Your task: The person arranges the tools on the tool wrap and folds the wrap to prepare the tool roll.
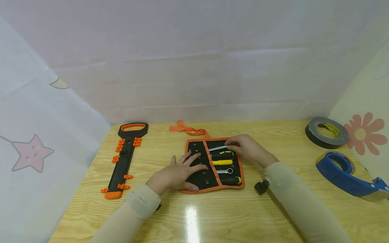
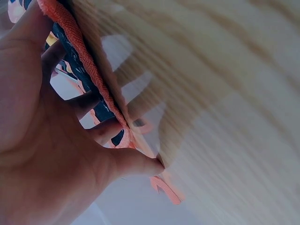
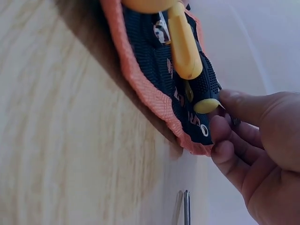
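A black tool pouch with orange edging [image 1: 213,164] lies unrolled on the table. Its left half bears printed numbers, and tools sit in its right-hand pockets. My left hand [image 1: 179,173] is spread flat over the numbered half, fingers straight. At the pouch's far right corner my right hand [image 1: 247,148] pinches the end of a silver wrench [image 1: 217,148] between thumb and fingers; its other end is inside the pocket. Below it in the pouch lie a black-and-yellow screwdriver [image 1: 222,155], a yellow handle [image 1: 223,162], a ring-ended wrench [image 1: 225,171] and another dark handle with a yellow end [image 1: 231,180].
An orange tie strap [image 1: 191,130] trails from the pouch's far edge. To the left lies a black rack with orange clips [image 1: 123,162]. At the right are a roll of dark tape [image 1: 326,133] and a blue tape dispenser [image 1: 346,177]. Sheets hang behind the table [image 1: 194,216].
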Motion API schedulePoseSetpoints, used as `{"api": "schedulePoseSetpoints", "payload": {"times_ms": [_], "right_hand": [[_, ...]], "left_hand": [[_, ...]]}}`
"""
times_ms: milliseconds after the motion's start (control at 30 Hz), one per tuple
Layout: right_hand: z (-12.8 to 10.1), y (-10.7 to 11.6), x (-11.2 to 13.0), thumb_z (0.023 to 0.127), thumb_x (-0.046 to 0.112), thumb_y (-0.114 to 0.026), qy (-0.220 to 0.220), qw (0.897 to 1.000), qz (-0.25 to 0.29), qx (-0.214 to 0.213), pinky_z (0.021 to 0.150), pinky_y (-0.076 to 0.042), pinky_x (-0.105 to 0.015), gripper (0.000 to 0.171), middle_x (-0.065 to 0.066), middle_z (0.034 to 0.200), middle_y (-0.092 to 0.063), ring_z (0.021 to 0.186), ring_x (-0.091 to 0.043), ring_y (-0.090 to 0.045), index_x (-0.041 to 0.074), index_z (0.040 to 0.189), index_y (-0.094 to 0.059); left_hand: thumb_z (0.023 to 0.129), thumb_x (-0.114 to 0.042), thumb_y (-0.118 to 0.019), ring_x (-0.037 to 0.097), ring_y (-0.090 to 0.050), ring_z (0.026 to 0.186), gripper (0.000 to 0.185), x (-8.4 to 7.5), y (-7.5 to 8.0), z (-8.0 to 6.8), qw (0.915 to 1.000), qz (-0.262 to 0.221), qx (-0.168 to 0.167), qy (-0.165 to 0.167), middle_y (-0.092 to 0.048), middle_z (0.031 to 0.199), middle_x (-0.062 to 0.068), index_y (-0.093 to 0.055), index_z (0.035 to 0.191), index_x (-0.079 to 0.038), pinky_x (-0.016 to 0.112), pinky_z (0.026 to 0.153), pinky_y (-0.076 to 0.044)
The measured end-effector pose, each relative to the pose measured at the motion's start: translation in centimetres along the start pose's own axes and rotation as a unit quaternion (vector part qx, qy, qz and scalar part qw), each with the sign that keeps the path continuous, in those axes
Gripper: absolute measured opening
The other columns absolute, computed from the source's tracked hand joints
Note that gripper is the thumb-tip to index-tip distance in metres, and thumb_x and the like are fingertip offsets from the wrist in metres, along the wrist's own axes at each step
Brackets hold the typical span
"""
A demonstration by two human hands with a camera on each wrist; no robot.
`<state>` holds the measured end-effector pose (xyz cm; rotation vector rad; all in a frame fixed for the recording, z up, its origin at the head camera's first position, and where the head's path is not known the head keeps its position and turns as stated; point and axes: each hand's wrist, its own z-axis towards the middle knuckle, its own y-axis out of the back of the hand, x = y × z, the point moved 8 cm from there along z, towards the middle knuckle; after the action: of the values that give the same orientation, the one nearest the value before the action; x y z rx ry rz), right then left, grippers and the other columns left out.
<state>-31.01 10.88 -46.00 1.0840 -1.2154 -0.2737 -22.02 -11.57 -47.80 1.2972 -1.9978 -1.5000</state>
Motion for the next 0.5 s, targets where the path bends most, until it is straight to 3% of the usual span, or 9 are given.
{"api": "schedulePoseSetpoints", "payload": {"times_ms": [100, 300, 500], "right_hand": [[0.3, 0.0, 0.2, 0.109, 0.020, -0.067, 0.000, 1.000, -0.021, 0.005, 0.090, -0.062, -0.044, 0.023, -0.008, 0.115, -0.080, 0.098, -0.019, -0.073, 0.006, 0.125, -0.077], [0.9, -0.1, 0.6, 0.107, 0.025, -0.070, -0.006, 0.999, -0.053, 0.003, 0.080, -0.059, -0.038, 0.022, -0.002, 0.096, -0.077, 0.081, -0.013, -0.066, 0.007, 0.118, -0.077], [1.6, -0.6, 0.9, 0.106, 0.027, -0.072, -0.001, 0.998, -0.061, 0.007, 0.072, -0.054, -0.032, 0.021, 0.000, 0.094, -0.076, 0.074, -0.011, -0.060, 0.010, 0.115, -0.079]], "left_hand": [[0.093, -0.064, -0.073, 0.043, -0.007, 0.169, 0.081, -0.1, 0.0, 0.0, 1.0000, 0.001, 0.000, 0.000, -0.005, 0.185, 0.003, -0.037, 0.164, -0.048, 0.086, 0.121, -0.019], [0.094, -0.063, -0.073, 0.043, -0.006, 0.169, 0.081, -0.1, 0.0, -0.1, 1.0000, -0.001, 0.004, 0.000, -0.004, 0.185, 0.003, -0.036, 0.165, -0.048, 0.085, 0.121, -0.019], [0.093, -0.063, -0.073, 0.043, -0.005, 0.169, 0.081, 0.0, 0.0, -0.1, 1.0000, 0.002, 0.002, 0.003, 0.000, 0.185, 0.003, -0.037, 0.165, -0.049, 0.085, 0.122, -0.019]]}}
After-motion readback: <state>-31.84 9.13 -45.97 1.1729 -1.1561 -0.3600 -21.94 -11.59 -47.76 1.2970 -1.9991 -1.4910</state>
